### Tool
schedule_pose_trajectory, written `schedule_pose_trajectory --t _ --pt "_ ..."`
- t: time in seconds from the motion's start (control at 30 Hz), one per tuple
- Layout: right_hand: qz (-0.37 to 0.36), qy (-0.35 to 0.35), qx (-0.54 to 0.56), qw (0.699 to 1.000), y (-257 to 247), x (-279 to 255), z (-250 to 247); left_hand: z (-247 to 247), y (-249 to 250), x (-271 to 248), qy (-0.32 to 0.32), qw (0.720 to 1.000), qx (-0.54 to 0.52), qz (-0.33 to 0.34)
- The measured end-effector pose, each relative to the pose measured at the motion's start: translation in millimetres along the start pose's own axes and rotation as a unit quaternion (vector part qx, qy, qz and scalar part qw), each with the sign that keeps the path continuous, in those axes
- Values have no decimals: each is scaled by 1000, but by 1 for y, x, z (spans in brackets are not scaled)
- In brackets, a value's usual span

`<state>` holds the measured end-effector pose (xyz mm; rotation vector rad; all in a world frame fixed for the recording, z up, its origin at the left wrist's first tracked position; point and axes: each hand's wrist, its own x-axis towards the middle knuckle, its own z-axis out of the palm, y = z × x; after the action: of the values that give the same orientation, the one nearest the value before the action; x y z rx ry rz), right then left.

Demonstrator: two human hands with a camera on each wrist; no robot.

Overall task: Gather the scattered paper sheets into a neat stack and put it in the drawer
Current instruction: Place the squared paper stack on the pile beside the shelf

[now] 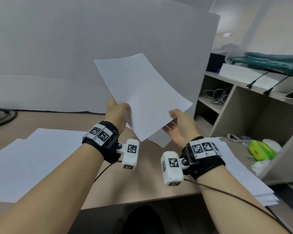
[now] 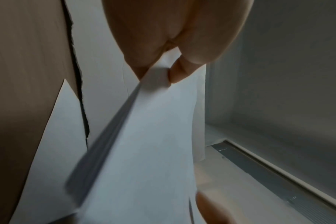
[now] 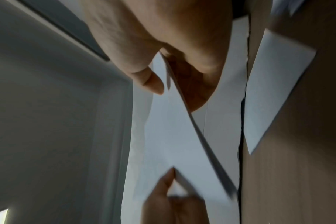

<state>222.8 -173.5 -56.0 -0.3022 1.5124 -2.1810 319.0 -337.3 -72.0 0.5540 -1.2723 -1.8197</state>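
I hold a thin stack of white paper sheets [image 1: 142, 95] tilted up in the air over the desk, with both hands on its near edge. My left hand [image 1: 119, 112] pinches the left side, thumb on top. My right hand [image 1: 175, 119] grips the lower right corner, fingers underneath. In the left wrist view my left hand [image 2: 173, 60] pinches the paper stack [image 2: 144, 151]. The right wrist view has my right hand [image 3: 163, 68] curled round the stack's edge [image 3: 173, 144]. More sheets lie on the desk: a spread at the left [image 1: 32, 159], one under the held stack [image 1: 159, 140], a pile at the right [image 1: 235, 169].
A grey partition board [image 1: 91, 48] stands behind the wooden desk [image 1: 142, 186]. A shelf unit [image 1: 243, 102] at the right holds cables and boxes; a green-yellow object [image 1: 259, 149] lies below it. A black cable [image 1: 3, 119] runs at the far left.
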Motion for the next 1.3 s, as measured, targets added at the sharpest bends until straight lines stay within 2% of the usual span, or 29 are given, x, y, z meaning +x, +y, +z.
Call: schedule_pose_trajectory --t 0.07,0.23,0.33,0.4,0.47,0.53,0.57,0.6,0.67,0.77,0.83,1.0,1.1,1.13,1.2,1.23,1.3 --pt "-16 45 -2 999 -15 2 -35 11 -5 -6 -17 999 -6 -28" --pt "-55 108 -156 980 -37 -7 -113 53 -27 -34 -131 985 1 -109" --pt "-59 170 -140 974 -50 -10 -160 76 -39 -45 -178 971 5 -162" --pt "-47 196 -107 974 -53 -7 -196 84 -46 -48 -176 967 -11 -182" --pt "-36 220 -106 969 -50 -8 -229 88 -54 -49 -140 973 3 -186" --pt "-27 255 -109 960 -42 -13 -256 90 -68 -49 -114 971 62 -203" --pt "-18 274 -108 955 -36 -16 -269 90 -76 -50 -109 965 133 -199" --pt "-5 291 -103 951 -31 -20 -282 88 -87 -48 -105 949 238 -178" --pt "28 333 -99 937 -20 -28 -302 81 -106 -44 -110 897 408 -128" --pt "74 358 -178 914 -11 -31 -320 68 -125 -35 -159 826 523 -139" --pt "101 347 -284 888 -10 -28 -328 66 -134 -21 -190 802 546 -154" --pt "129 370 -486 781 -16 -22 -324 76 -128 -8 -210 760 600 -137" --pt "169 394 -585 689 -22 -25 -308 87 -123 1 -211 734 635 -114" --pt "167 398 -605 669 -24 -25 -302 91 -124 5 -213 723 648 -109" --pt "130 379 -633 663 -27 -17 -290 97 -126 13 -226 709 661 -100" --pt "106 362 -640 669 -28 -13 -282 100 -127 15 -237 704 662 -97" --pt "39 310 -640 702 -26 0 -266 107 -132 16 -262 684 675 -92"
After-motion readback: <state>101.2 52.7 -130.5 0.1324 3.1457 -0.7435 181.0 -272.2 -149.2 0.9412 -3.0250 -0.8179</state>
